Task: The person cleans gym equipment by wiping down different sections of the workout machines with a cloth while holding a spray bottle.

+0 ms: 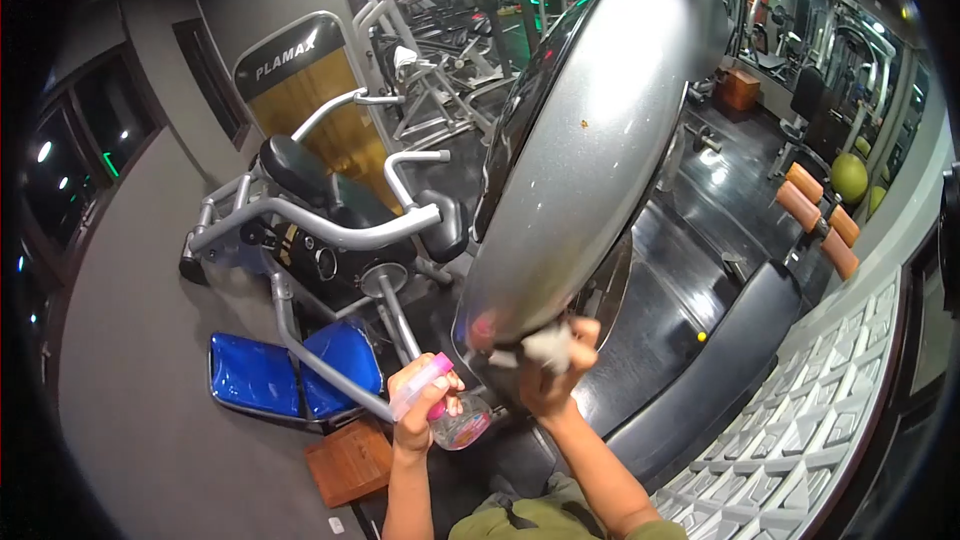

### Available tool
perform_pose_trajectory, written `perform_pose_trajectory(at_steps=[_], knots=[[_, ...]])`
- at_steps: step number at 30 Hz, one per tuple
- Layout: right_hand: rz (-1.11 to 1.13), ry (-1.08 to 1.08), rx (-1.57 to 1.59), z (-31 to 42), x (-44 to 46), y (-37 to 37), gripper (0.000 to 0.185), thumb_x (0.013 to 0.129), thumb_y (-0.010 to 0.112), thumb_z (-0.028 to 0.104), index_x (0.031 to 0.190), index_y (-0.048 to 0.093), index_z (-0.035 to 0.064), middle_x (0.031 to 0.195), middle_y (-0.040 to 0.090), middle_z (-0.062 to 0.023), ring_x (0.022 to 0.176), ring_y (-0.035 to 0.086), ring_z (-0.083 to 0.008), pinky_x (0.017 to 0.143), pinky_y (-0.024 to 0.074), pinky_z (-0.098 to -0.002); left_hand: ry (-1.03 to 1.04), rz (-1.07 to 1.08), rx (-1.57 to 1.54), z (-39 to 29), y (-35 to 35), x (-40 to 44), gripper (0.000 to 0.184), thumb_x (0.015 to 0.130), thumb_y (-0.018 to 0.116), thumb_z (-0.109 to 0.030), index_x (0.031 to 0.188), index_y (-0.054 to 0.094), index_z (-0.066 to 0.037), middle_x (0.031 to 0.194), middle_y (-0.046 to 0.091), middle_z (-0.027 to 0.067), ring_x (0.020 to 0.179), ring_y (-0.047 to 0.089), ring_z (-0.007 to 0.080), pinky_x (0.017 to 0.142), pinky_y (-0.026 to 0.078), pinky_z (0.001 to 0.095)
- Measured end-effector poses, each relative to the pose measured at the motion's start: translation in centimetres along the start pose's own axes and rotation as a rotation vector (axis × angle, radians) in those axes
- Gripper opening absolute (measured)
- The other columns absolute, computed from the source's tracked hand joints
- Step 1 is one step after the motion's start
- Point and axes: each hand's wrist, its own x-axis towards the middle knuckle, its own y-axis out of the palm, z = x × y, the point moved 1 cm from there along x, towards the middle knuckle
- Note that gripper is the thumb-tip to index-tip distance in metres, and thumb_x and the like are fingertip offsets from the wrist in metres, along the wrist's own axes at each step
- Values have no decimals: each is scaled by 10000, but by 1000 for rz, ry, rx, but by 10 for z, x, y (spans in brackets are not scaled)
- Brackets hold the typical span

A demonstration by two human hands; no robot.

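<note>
My left hand [425, 402] is wrapped round a clear spray bottle [462, 427] with a pink nozzle. My right hand [560, 365] holds a pale cloth [548, 348], blurred by motion, at the lower end of a large silver machine cover [585, 140]. The cover is long and curved, with small specks and a brown spot on its surface. Whether the cloth touches the cover is hard to tell through the blur.
A grey-framed exercise machine [340, 225] stands at the left, by a blue folding chair [255, 375] and a wooden box [352, 462]. A long black padded bench [700, 370] lies to the right, beside a white patterned wall panel [790, 420].
</note>
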Motion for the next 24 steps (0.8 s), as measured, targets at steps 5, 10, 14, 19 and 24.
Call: perform_pose_trajectory(at_steps=[5,10,14,19,24], knots=[[262,11,-96,-8,-37,-8,566,610,877,155,1033,502,196,1021,507,-144,764,612,-314,608,489,-399,1,-26,42,4,2,-3,211,863,628,-154,868,604,56,799,631,136,554,574,133,552,504,261],[200,76,-50,7,1,-15,555,625,833,109,1081,520,163,987,480,-124,875,527,-265,713,448,-380,73,-13,164,-6,7,2,205,875,621,-142,832,609,57,763,631,123,544,566,112,550,498,250],[32,141,78,11,-11,-13,537,531,796,87,1026,619,192,992,513,-125,814,569,-277,665,492,-373,86,13,182,-12,2,14,202,850,626,-137,796,601,56,696,604,86,520,548,93,514,457,234],[5,233,-265,56,14,-10,411,548,773,133,942,657,134,962,510,-110,865,500,-265,752,446,-381,21,169,63,-21,-17,32,193,827,613,-128,741,596,44,679,579,69,522,542,85,503,414,228],[-93,170,-548,88,29,25,413,557,747,41,960,686,106,973,549,-84,904,520,-262,781,468,-368,46,334,123,-27,-52,56,164,842,637,-122,763,626,21,680,574,43,537,538,78,512,413,223]])
